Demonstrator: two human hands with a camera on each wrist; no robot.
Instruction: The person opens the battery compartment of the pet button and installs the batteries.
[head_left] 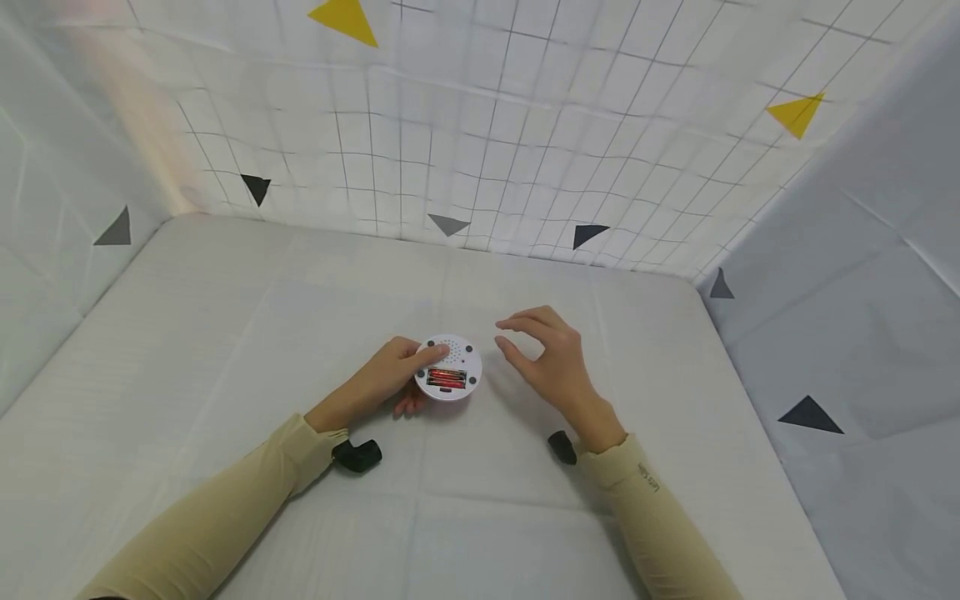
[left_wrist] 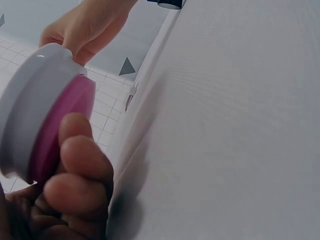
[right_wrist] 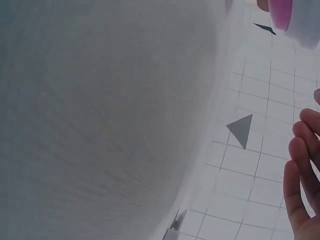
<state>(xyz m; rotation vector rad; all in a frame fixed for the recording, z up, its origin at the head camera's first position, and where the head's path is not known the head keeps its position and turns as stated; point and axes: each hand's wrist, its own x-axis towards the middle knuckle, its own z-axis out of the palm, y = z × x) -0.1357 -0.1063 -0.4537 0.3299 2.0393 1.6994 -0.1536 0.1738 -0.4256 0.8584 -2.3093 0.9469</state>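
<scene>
My left hand [head_left: 390, 371] holds a round white device [head_left: 471, 367], its thumb lying across the speaker holes and its fingers beneath. The face turned up has dark round feet and an uncovered battery compartment with red batteries [head_left: 447, 378] lying in it. From the side, in the left wrist view, a pink part [left_wrist: 65, 120] shows on the device's other face, beside the curled fingers [left_wrist: 82, 157]. To the right of the device, my right hand [head_left: 551, 358] hovers apart from it. Its thumb and forefinger are bent with a gap between them, and nothing shows in that gap.
White cloth covers the table [head_left: 337, 275]. A gridded white curtain [head_left: 450, 142] with dark and yellow triangles hangs behind, and plain sheets stand at both sides. Black wrist-worn pieces sit under the left cuff [head_left: 358, 456] and the right cuff [head_left: 562, 447].
</scene>
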